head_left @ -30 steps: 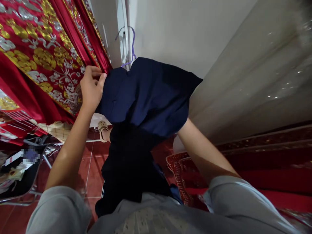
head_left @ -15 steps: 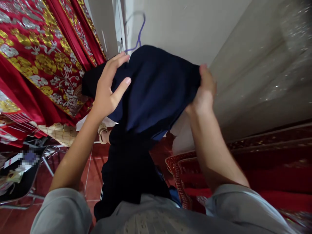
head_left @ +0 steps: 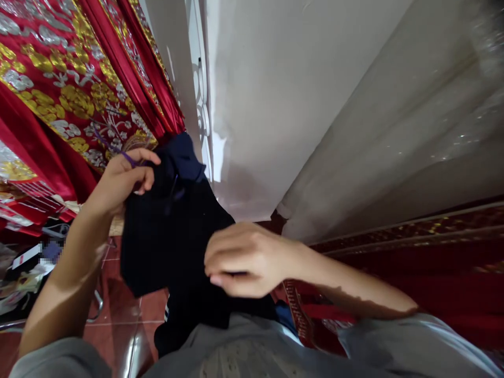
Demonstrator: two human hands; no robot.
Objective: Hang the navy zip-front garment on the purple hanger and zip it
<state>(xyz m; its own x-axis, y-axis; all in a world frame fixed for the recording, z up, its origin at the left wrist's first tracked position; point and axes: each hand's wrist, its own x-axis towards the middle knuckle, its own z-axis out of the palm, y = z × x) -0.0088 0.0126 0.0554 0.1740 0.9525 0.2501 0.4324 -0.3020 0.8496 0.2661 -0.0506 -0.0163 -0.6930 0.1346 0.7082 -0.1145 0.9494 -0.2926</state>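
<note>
My left hand [head_left: 128, 173] is closed around a purple clothes hanger [head_left: 128, 157]; the hook sticks out to the upper left. From the hanger hangs a dark navy garment [head_left: 157, 236], with a lighter blue fold [head_left: 185, 157] at its upper right. My right hand [head_left: 248, 260] is closed, knuckles up, at the garment's right side. Its fingertips curl out of sight, so whether they grip the dark cloth cannot be seen. Below, the garment merges with my black trousers.
Red cloth [head_left: 79, 94] with gold and silver embroidery hangs at the left. A pale wall panel [head_left: 275, 105] stands ahead, with clear plastic sheeting [head_left: 413, 131] to its right. Red fabric with a trimmed border [head_left: 394, 236] lies lower right. Red floor tiles [head_left: 149, 310] show below.
The garment has swung left and down with my left hand, which was spread and is now closed on the hanger. My right hand has left the garment's far right edge and moved down-left.
</note>
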